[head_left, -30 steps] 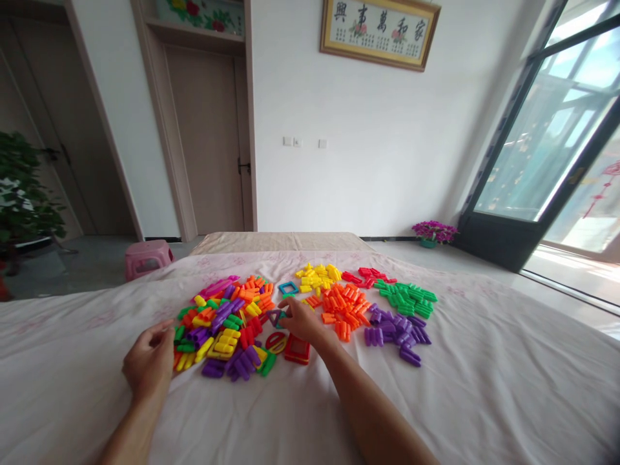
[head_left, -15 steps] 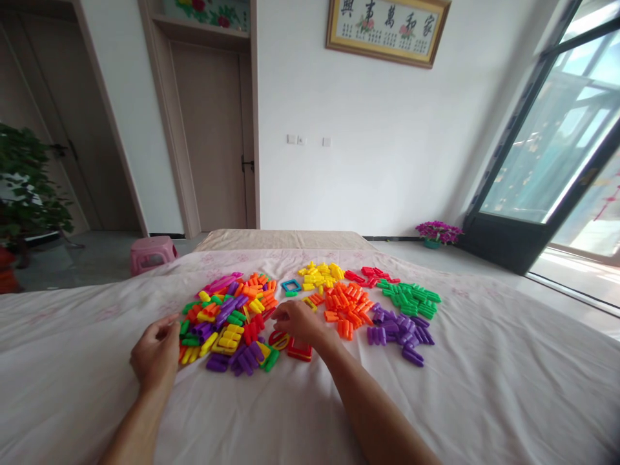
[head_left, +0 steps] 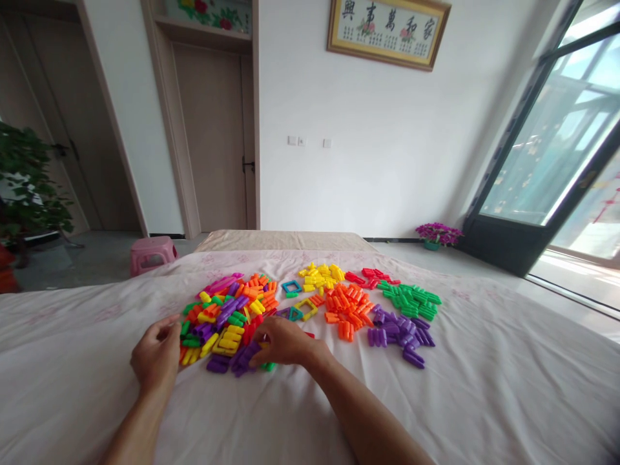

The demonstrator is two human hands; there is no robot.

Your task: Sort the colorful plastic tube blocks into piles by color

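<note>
My right hand (head_left: 283, 341) reaches, palm down, into the lower right of a mixed heap of plastic pieces (head_left: 237, 303), just below and left of the center of the frame. Its grip is curled, fingertips at a cluster of purple pieces (head_left: 246, 356); whether they pinch one, I cannot tell. My left hand (head_left: 157, 352) sits at the heap's left edge, thumb and fingers bent near each other beside the green and yellow pieces; I cannot tell whether that grip holds anything.

Just beyond my right knuckles, a teal triangle (head_left: 295, 315) lies beside a yellow square frame (head_left: 310, 315), with a blue square frame (head_left: 292, 282) farther up the cloth (head_left: 484, 387). Right of center, pieces lie grouped by color: an orange pile (head_left: 349, 303) in the middle, a yellow pile (head_left: 322, 276) above it, a red pile (head_left: 372, 278) at its upper right, a green pile (head_left: 411, 300) to the right and a purple pile (head_left: 400, 330) below the green.

Past the cloth, a pink stool (head_left: 154, 248) stands at left, magenta flowers (head_left: 438, 232) at right, and a framed panel (head_left: 390, 31) hangs at upper right.
</note>
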